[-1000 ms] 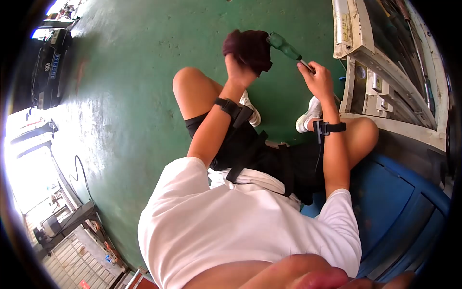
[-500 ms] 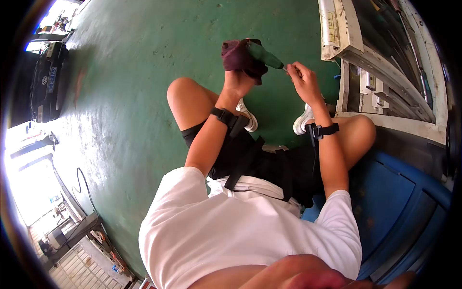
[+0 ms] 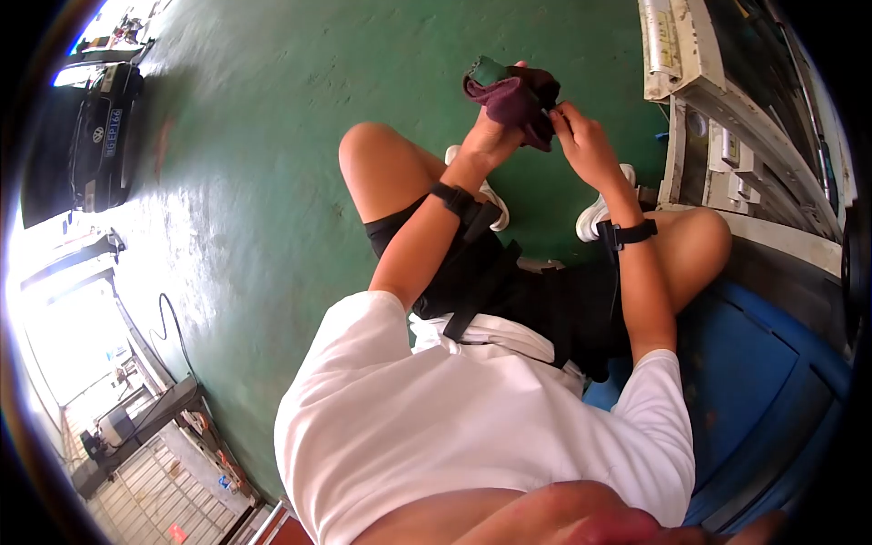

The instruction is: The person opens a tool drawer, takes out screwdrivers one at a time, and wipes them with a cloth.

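A dark maroon cloth (image 3: 516,100) is bunched in my left hand (image 3: 491,136), wrapped around the green handle (image 3: 489,69) of a tool. The handle's end sticks out at the cloth's upper left. My right hand (image 3: 579,136) is pinched at the right edge of the cloth, on the tool's thin metal shaft, which the fingers and cloth mostly hide. Both hands are out in front of my bent knees, above the green floor (image 3: 272,118).
A white metal frame (image 3: 699,86) with long tools inside stands at the right. A blue plastic piece (image 3: 745,363) is beside my right leg. At the far left are a dark car part with a licence plate (image 3: 111,136), a thin cable (image 3: 179,336) and metal equipment (image 3: 150,418).
My left hand has slid the cloth along the green handle, which was bare a second ago and is now mostly covered. The right hand has come up against the cloth.
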Demonstrator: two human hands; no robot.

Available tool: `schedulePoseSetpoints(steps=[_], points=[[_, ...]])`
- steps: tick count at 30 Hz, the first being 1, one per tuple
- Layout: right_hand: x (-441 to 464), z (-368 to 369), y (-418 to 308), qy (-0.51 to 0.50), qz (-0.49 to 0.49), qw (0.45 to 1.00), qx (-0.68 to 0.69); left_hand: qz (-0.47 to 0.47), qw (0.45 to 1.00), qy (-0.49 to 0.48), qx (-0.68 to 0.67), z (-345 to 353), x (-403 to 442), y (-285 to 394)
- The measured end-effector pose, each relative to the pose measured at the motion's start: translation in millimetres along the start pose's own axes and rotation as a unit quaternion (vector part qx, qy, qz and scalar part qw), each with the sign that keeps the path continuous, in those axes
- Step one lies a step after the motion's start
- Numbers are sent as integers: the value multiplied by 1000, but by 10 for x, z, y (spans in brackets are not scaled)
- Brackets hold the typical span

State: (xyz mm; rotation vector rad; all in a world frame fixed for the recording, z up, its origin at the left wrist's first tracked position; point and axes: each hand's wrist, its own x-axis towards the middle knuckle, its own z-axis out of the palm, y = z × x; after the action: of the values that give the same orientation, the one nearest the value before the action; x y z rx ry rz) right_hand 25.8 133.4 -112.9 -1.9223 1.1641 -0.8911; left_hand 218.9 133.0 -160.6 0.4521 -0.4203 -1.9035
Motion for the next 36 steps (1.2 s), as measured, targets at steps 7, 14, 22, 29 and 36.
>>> schedulePoseSetpoints(steps=[7, 14, 22, 29, 36], points=[[-62, 49, -46, -255, 87, 959, 91, 108, 992, -4, -61, 52, -58, 148], [43, -90, -297, -225, 45, 967, 110, 145, 988, -54, 11, 262, -166, 285], [42, 31, -505, -150, 28, 985, -85, 197, 969, 141, -39, 322, -113, 331], [128, 268, -270, -224, 120, 966, -51, 214, 929, 301, 24, 309, 9, 324], [59, 317, -340, -143, 91, 985, 18, 219, 971, 102, -2, 384, -96, 435]])
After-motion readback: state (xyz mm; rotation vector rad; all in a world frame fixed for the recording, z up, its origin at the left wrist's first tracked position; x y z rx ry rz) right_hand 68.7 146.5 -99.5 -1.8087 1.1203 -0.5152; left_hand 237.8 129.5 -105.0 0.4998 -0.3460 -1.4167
